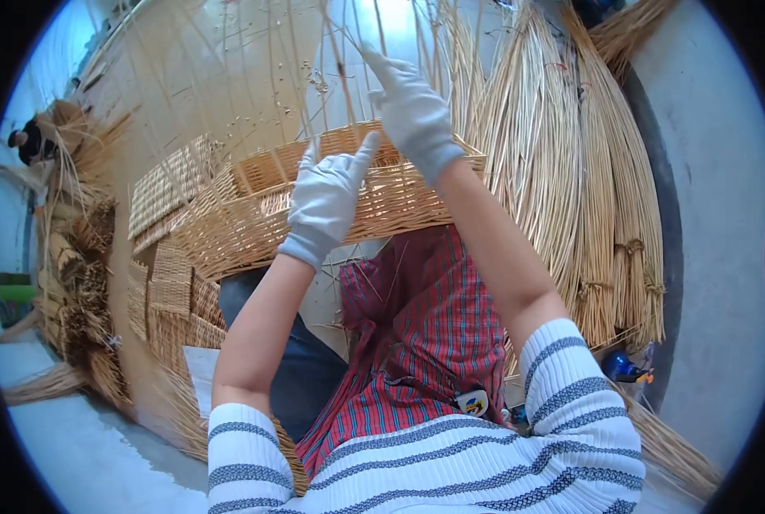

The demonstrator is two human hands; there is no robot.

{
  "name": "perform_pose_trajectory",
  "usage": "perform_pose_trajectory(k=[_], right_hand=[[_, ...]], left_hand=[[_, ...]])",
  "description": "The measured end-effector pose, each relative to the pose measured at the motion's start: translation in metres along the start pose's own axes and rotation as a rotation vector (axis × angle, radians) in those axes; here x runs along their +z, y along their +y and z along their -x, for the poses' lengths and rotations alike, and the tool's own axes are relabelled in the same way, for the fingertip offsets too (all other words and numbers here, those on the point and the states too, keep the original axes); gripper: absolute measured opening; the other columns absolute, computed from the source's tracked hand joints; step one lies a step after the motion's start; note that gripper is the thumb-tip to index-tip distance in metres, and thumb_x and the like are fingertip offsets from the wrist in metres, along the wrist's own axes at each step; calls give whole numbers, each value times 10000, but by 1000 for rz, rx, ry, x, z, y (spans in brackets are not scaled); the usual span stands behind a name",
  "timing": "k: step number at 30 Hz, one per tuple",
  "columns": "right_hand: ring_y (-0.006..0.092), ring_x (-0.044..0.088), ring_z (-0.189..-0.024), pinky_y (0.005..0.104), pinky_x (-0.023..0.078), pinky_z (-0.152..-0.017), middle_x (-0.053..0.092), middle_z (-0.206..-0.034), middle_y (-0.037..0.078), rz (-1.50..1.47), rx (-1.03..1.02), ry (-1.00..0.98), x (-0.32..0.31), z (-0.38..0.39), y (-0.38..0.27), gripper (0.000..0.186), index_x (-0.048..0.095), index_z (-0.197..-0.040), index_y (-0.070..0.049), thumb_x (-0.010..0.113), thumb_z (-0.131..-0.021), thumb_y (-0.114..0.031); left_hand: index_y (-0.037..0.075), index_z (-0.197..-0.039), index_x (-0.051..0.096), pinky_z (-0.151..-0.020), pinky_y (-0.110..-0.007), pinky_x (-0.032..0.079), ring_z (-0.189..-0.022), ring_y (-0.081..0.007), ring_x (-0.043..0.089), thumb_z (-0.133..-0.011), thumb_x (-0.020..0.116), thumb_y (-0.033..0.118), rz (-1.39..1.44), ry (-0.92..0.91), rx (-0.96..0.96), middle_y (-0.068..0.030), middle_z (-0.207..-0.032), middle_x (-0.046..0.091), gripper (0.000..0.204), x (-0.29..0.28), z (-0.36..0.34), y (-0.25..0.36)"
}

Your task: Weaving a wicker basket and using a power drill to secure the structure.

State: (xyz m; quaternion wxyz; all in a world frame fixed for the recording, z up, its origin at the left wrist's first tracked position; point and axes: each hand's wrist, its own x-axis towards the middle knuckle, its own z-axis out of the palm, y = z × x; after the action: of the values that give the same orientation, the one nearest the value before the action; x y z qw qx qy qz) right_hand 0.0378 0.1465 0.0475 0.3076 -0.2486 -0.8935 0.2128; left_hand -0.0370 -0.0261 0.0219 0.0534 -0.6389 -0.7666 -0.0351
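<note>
Basket [314,206] sits center frame on your lap: side walls woven, upright stakes [271,77] at the top unwoven, rim left to do. Your right hand [412,111] has fingers pinched on a stake; left hand [327,201] fingers apart, against the rim.

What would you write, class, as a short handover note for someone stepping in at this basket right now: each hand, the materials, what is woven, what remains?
Left hand: gloved, open, fingers spread against the wicker basket rim.
Right hand: gloved, raised, pinching an upright stake.
Basket rests on the lap; its side wall is woven to the rim.
Left: the upright stakes stand loose above the rim, not yet woven in.
Straw bundles lean at the right; finished woven trays are stacked at the left.
</note>
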Motion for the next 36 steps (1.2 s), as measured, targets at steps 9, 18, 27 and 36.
perform_pose_trajectory(k=[9,18,27,36], right_hand=[[36,595,-620,184,452,-494,707,-975,102,-863,686,135,-49,127,74,202,543,-1198,-36,507,-1006,-86],[153,666,-812,312,536,-724,703,-894,78,-889,642,-349,-45,163,-14,233,651,-1125,-52,693,-921,-157],[280,682,-982,382,563,-768,640,-1211,134,-26,-105,242,39,9,-33,399,566,-1315,-133,610,-921,-83],[85,546,-547,244,435,-485,733,-925,74,-868,460,176,-8,103,30,120,562,-1102,-63,551,-1008,-137]], left_hand=[[304,-1452,463,-852,-402,527,-973,-284,640,-862,494,-24,85,-140,85,-106,-1040,611,675,-1,-6,-12],[206,-1261,622,-1043,-489,414,-1036,-255,569,-769,760,141,-19,488,-22,-64,-1044,577,515,-11,22,-9],[189,-1208,646,-1029,-429,406,-997,-246,630,-834,588,47,294,453,-90,-29,-967,668,404,20,30,-25],[212,-1197,711,-764,-392,448,-791,-277,607,-738,513,-55,372,184,36,-81,-795,607,567,-7,29,-42]])
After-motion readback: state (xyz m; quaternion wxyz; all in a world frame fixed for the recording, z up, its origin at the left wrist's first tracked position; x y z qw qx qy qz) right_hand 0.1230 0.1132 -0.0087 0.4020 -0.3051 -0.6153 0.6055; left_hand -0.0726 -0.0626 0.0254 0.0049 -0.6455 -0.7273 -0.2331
